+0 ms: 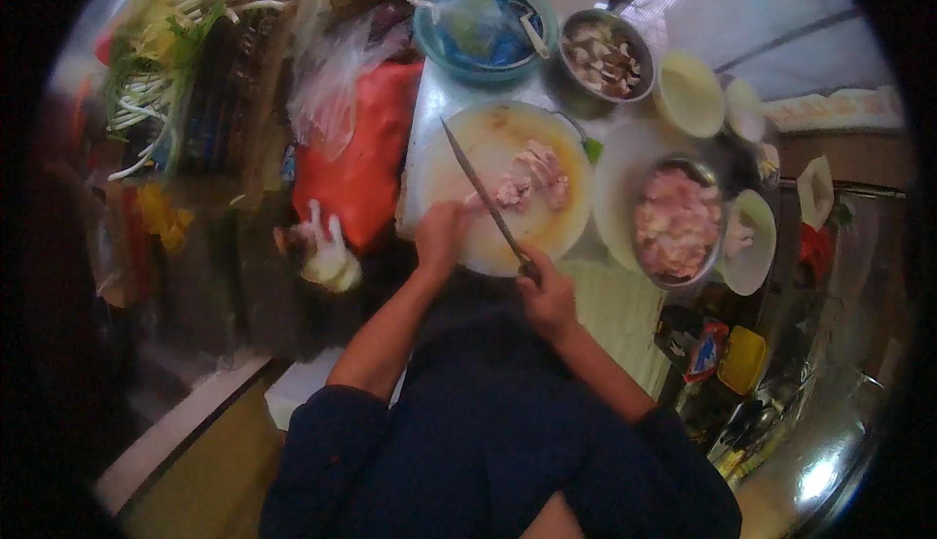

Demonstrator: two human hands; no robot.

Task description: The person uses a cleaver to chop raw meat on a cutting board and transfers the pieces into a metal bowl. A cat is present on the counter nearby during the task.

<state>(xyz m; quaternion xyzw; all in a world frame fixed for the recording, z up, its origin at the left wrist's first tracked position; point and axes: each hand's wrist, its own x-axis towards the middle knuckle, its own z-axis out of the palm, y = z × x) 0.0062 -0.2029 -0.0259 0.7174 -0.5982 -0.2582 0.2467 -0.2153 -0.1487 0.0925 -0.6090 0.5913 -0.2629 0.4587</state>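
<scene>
A round cutting board [444, 187] lies in front of me, its surface whitish and stained yellow toward the right. My right hand [549, 300] is closed around the handle of a long dark knife [485, 190], whose blade slants up and left across the board. Close to the board's left edge, my left hand [442, 236] is closed, its fingertips at a strip of pale pink raw meat [473, 201]. Cut raw meat [542, 173] lies in a small heap right of the blade. The left fingers are partly blurred.
Right of the board, a metal bowl [722, 236] holds pink meat pieces. Behind stand a blue-green basin [422, 36] with plastic bags and a metal pot [584, 92] of brownish pieces. White bowls [691, 95] line the right. A red bag [346, 168] and green-topped vegetables [146, 90] are left.
</scene>
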